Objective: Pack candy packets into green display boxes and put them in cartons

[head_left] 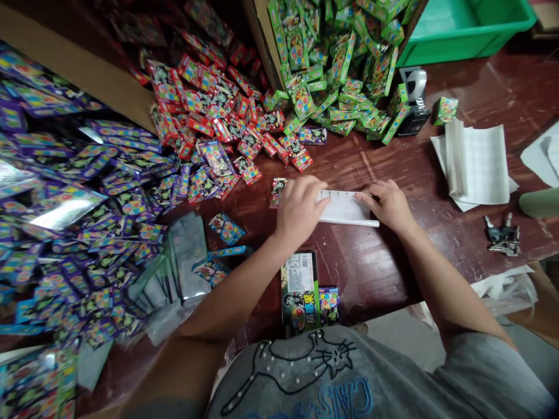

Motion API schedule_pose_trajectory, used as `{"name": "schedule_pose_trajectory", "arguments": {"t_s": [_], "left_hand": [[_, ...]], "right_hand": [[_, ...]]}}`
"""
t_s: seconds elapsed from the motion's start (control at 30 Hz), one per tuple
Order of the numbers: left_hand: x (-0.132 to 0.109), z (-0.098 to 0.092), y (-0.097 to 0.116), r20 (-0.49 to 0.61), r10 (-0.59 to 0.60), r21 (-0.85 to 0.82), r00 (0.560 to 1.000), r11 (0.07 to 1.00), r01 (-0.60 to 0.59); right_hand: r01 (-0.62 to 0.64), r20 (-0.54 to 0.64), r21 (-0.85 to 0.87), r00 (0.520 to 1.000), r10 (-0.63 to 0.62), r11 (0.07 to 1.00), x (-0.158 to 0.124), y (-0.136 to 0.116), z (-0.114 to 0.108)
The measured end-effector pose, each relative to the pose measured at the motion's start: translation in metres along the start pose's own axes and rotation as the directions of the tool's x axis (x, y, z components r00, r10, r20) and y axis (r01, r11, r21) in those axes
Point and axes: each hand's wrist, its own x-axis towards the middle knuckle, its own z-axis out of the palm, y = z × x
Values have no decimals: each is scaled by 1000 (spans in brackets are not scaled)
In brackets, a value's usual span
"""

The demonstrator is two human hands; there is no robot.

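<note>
Both of my hands are on a folded white paper sheet (343, 208) with fine print along its far edge. My left hand (301, 209) grips its left end between thumb and fingers. At the other end, my right hand (386, 202) pinches the top right corner. The near edge of the paper is folded or rolled over. A small red candy box (278, 192) lies partly behind my left hand. Nearer my body are a black and green printed box (299, 291) with a white label and a small purple box (329, 305).
Heaps of purple (126, 169), red (218, 105) and green candy boxes (345, 87) fill the left and back. Clear plastic bags (187, 250) lie left. A tape dispenser (414, 102), printed sheets (484, 163), keys (502, 235) and a green bin (463, 43) are right.
</note>
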Motion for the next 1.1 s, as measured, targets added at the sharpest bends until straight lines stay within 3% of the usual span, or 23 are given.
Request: {"name": "schedule_pose_trajectory", "arguments": {"t_s": [0.1,0.17,0.27,0.33,0.47,0.57,0.73,0.83,0.97,1.1], "left_hand": [[-10,19,16,222,210,37,952,974,-223],[-15,31,20,305,226,63,925,965,-256],[-18,39,20,346,200,98,917,964,-247],[-18,37,20,361,201,109,911,961,-255],[-17,34,23,376,201,134,904,954,-268],[-16,34,24,382,200,139,902,953,-270],[-16,37,23,368,194,109,909,962,-249],[-14,38,27,337,178,83,924,972,-218],[-12,19,27,307,165,-8,938,985,-170],[-35,-18,7,110,12,-62,994,998,-5]], "right_hand": [[70,-16,-102,997,-72,992,0,13,5],[70,-13,-129,997,-73,989,-1,18,4],[97,8,-118,995,-97,988,3,21,-7],[163,83,-104,984,-155,981,11,20,-16],[363,357,-105,883,-306,926,38,15,-27],[422,434,-185,845,-312,887,51,8,-31],[466,376,-316,862,-341,827,44,-8,-41],[453,234,-268,887,-399,850,29,-23,-52],[332,-51,24,942,-330,943,2,-48,-71],[171,33,298,981,-189,939,-25,-72,-81]]}}
